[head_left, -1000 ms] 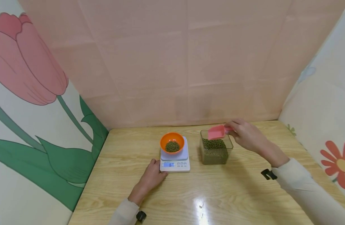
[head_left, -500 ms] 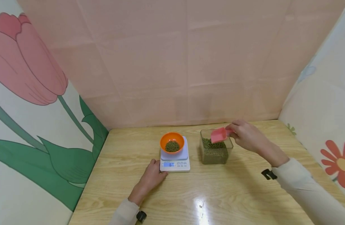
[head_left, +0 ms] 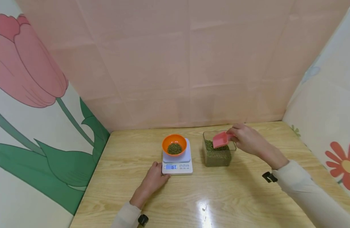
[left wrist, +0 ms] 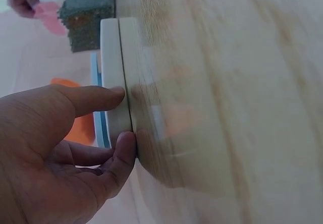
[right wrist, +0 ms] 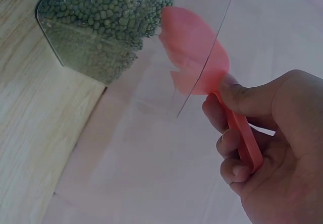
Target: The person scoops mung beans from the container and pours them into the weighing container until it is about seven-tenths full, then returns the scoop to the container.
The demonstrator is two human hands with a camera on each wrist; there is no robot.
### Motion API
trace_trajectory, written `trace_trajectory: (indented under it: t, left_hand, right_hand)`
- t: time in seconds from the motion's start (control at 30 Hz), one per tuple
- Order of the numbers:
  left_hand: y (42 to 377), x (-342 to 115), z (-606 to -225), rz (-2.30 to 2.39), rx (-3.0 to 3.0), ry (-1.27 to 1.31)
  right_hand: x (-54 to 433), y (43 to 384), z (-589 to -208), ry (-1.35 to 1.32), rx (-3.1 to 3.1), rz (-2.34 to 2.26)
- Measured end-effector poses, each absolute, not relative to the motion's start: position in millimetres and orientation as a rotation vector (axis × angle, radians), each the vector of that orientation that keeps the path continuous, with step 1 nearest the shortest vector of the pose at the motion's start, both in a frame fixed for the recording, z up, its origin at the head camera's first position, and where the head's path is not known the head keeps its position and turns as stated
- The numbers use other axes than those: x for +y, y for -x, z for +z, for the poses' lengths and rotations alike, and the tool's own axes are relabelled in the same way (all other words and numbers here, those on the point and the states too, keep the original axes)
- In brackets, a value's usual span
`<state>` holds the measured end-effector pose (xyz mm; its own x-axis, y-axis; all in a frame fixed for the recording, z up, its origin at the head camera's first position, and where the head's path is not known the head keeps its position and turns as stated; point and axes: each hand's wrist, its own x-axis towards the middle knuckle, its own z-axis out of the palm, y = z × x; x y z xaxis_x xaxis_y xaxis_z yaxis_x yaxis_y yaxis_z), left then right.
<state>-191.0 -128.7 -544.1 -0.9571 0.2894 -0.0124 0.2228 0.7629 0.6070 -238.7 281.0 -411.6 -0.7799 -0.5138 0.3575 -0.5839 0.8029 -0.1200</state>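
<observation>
My right hand (head_left: 247, 141) grips the handle of a pink scoop (head_left: 220, 140), fingers curled round it. The scoop's blade tilts down inside a clear square container (head_left: 219, 161) of green mung beans (right wrist: 108, 12), its tip close to their surface in the right wrist view. My left hand (head_left: 154, 178) holds the front left corner of a white kitchen scale (head_left: 184, 171), thumb along the front edge (left wrist: 115, 100) and bent fingers at the side. On the scale stands an orange bowl (head_left: 166, 145) with mung beans (head_left: 175, 148) in its bottom; the display appears to read 167.
Scale and container stand a short gap apart on a light wooden table (head_left: 220, 196). A pink cloth backdrop (head_left: 189, 79) rises behind the table. Printed flower panels flank it, with a tulip (head_left: 38, 66) on the left and a red flower (head_left: 347, 166) on the right.
My right hand has lowered the scoop from the container's rim down into it, close to the beans, tilting its blade. The left hand, scale and bowl stay put.
</observation>
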Motion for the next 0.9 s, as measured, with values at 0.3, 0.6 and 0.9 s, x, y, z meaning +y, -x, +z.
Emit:
trace_trajectory:
  t: [0.3, 0.6, 0.9]
  left_hand:
    - [190, -129, -542, 0.979, 2.842, -0.422]
    - [187, -129, -539, 0.983, 2.839, -0.406]
    - [188, -129, -540, 0.987, 2.844, -0.408]
  right_hand:
    - [276, 239, -405, -0.861, -2.723, 0.281]
    - [267, 241, -404, -0.915, -2.731, 0.232]
    - [257, 243, -406, -0.883, -2.756, 0.131]
